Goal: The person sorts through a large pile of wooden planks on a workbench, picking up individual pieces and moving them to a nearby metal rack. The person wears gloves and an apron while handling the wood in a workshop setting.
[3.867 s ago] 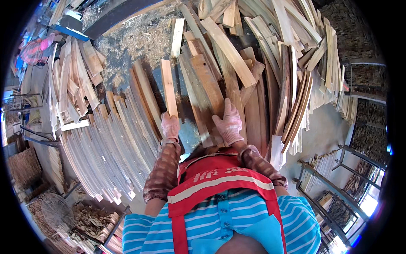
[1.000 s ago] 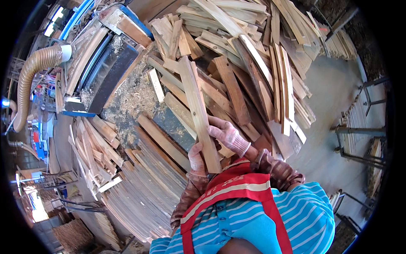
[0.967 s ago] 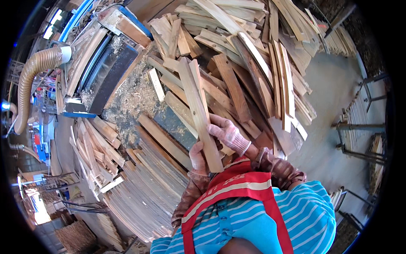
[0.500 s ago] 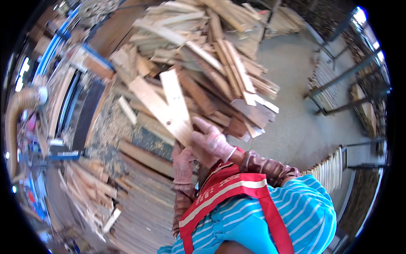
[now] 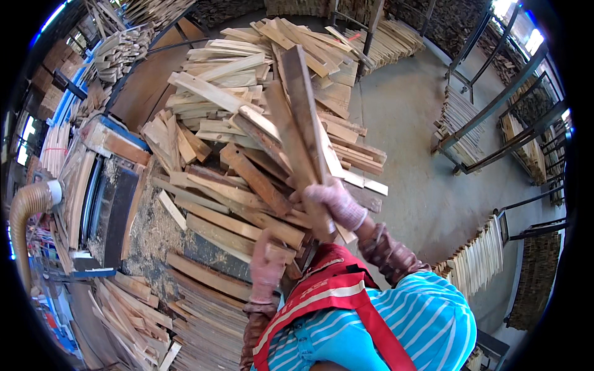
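My right hand (image 5: 334,203), in a pale pink knit glove, is closed around the lower ends of two long wooden boards. One is a dark brown board (image 5: 303,102); the other is a lighter brown board (image 5: 288,139) lying against it. Both point up and away over the wood pile. To the left, my left hand (image 5: 266,269), gloved the same way, is blurred by motion. Its fingers look apart and nothing shows in them. It is nearest to the ends of several planks (image 5: 272,226) just beyond it.
A large heap of loose boards (image 5: 232,93) spreads ahead. Sawdust (image 5: 151,232) covers the surface at left, beside a machine (image 5: 114,210) with a ribbed hose (image 5: 28,216). More wood strips (image 5: 133,309) lie near left. Metal racks (image 5: 482,145) and stacked slats (image 5: 473,263) stand at right.
The two pale boards held between both hands are no longer there. My right hand now grips two brown boards, and my left hand has come away, lower and empty-looking.
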`<state>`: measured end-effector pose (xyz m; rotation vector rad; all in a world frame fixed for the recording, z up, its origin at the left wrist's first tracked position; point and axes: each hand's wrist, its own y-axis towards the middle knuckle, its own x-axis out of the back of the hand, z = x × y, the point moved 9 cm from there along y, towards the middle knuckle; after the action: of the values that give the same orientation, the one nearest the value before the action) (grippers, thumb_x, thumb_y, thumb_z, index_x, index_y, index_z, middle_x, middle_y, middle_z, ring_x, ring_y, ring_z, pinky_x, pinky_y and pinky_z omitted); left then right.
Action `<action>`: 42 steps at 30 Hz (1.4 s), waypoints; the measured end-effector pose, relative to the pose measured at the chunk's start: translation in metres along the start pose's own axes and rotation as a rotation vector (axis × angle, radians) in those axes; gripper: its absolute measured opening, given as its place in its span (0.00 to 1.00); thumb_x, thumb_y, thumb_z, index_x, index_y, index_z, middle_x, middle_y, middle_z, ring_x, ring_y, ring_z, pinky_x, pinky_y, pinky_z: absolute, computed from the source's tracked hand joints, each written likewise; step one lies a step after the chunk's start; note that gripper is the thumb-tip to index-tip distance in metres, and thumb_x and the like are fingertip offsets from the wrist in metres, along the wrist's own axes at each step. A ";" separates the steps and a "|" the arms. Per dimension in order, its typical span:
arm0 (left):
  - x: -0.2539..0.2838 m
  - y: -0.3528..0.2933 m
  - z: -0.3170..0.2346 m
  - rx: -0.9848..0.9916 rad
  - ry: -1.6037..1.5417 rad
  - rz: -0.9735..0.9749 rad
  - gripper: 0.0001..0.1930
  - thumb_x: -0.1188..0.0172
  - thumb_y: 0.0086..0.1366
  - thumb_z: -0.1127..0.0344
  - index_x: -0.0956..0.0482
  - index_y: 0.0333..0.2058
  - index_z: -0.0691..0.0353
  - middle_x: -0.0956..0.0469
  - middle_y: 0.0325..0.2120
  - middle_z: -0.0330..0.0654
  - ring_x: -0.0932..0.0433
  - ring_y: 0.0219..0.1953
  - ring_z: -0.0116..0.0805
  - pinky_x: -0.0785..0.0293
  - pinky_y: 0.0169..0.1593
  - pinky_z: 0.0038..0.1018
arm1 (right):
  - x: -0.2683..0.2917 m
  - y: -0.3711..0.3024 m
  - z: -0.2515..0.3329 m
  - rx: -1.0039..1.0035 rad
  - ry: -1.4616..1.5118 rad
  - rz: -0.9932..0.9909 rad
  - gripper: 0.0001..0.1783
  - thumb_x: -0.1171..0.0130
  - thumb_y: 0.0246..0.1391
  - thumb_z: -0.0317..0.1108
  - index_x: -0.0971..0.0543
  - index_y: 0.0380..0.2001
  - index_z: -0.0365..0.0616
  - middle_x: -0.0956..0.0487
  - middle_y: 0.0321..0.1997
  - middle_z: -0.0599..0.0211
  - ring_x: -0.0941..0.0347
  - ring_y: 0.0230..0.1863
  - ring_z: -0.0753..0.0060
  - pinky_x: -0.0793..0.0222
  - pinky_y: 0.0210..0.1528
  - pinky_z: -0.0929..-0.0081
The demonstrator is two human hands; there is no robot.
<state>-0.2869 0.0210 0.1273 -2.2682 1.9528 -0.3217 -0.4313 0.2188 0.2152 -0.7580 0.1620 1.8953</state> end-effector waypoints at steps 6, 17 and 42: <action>0.130 -0.001 0.209 0.475 0.117 -0.322 0.33 0.40 0.66 0.62 0.35 0.66 0.71 0.25 0.60 0.56 0.26 0.61 0.47 0.31 0.61 0.39 | 0.151 0.058 0.064 0.000 -0.498 -0.389 0.31 0.30 0.52 0.37 0.27 0.58 0.38 0.21 0.33 0.69 0.24 0.34 0.79 0.25 0.35 0.78; 0.146 -0.041 0.208 0.707 1.416 0.046 0.22 0.36 0.59 0.52 0.18 0.50 0.53 0.23 0.53 0.51 0.21 0.53 0.54 0.26 0.55 0.49 | 0.202 0.138 0.021 -0.183 -1.039 -0.462 0.50 0.31 0.45 0.52 0.36 0.65 0.31 0.20 0.54 0.38 0.22 0.56 0.47 0.28 0.58 0.61; 0.045 0.111 0.019 -0.084 0.673 -0.134 0.18 0.40 0.67 0.69 0.21 0.54 0.66 0.18 0.47 0.53 0.20 0.50 0.49 0.26 0.56 0.38 | 0.207 0.130 0.007 -0.140 -0.918 -0.510 0.52 0.27 0.42 0.48 0.37 0.68 0.37 0.19 0.52 0.44 0.20 0.52 0.53 0.27 0.57 0.63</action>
<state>-0.3826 -0.0411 0.0864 -2.5750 2.1020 -1.1691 -0.6003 0.3242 0.0736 0.0497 -0.6795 1.5878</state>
